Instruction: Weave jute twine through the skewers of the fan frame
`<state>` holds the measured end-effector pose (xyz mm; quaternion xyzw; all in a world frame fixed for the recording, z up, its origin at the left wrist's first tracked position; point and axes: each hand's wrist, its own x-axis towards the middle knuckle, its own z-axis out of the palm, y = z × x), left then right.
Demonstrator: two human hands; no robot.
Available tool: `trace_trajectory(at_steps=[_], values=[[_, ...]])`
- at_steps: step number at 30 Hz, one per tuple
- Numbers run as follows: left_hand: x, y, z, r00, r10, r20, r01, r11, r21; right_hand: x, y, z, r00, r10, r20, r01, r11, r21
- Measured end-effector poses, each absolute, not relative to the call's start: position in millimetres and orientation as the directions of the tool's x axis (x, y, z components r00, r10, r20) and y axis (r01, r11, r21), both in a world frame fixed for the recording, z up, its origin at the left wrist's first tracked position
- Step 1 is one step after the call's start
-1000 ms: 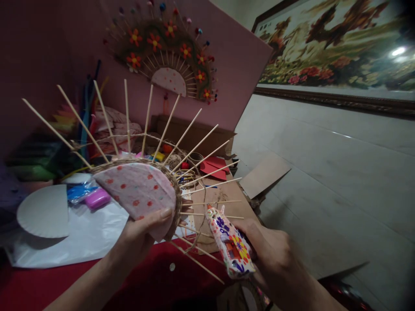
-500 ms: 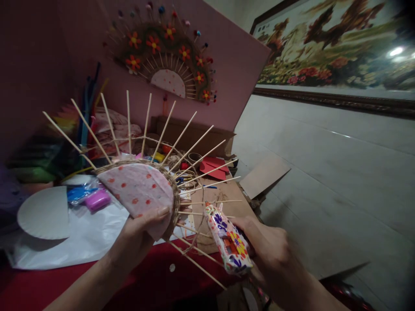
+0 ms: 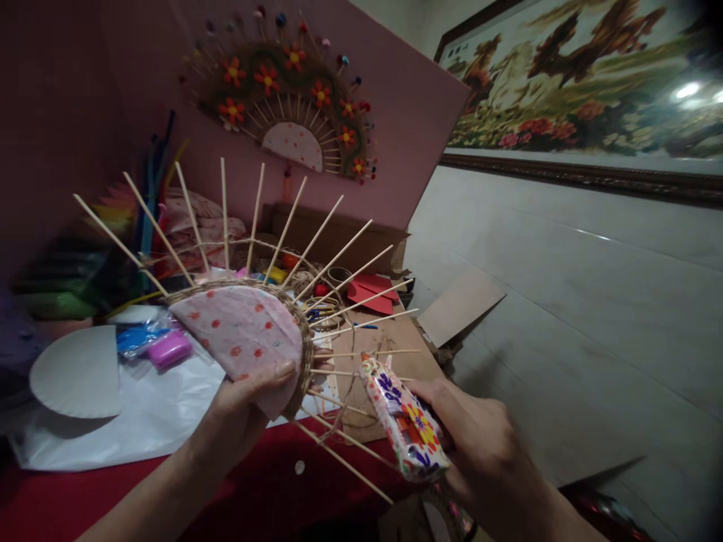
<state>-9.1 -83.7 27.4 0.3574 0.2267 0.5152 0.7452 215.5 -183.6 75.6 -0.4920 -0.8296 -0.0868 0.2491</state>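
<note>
My left hand (image 3: 248, 395) grips the lower edge of a half-round fan frame (image 3: 240, 331), its thumb pressed on the spotted pink front. Thin wooden sticks (image 3: 316, 239) spread out from the fan's curved rim, which is wrapped in rows of twine (image 3: 308, 342). A loose strand of twine loops across the sticks farther out. In my right hand (image 3: 480, 429) is a glue gun (image 3: 404, 421) with a flower-patterned cover. Its orange tip points up and left, close to the sticks on the right side. My right fingers are partly hidden behind it.
Behind stands a pink board (image 3: 389, 150) bearing a finished flowered fan (image 3: 294, 98). On the table lie a white half disc (image 3: 79, 376), a purple clay packet (image 3: 169, 348), red paper (image 3: 373, 293), scissors and cardboard (image 3: 395, 339). A tiled wall (image 3: 593, 301) rises at right.
The glue gun and my right hand have shifted slightly to the right and down, a little away from the sticks. My left hand and the fan have stayed nearly still.
</note>
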Motion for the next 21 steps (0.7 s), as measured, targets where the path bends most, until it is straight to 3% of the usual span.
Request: trace_trajectory(at_steps=[6,21], values=[[-8.9,-80.8,22.9,0.395,0.913,0.101,-0.557,0.151,0.816,213.2,-182.7,73.7,-0.404,0.789,0.462,0.877,0.478,-0.050],[-8.4,-79.4,19.3,0.417,0.898,0.141,-0.578,0.142,0.804,211.6,-184.3,77.8,-0.393,0.793,0.466,0.874,0.479,-0.078]])
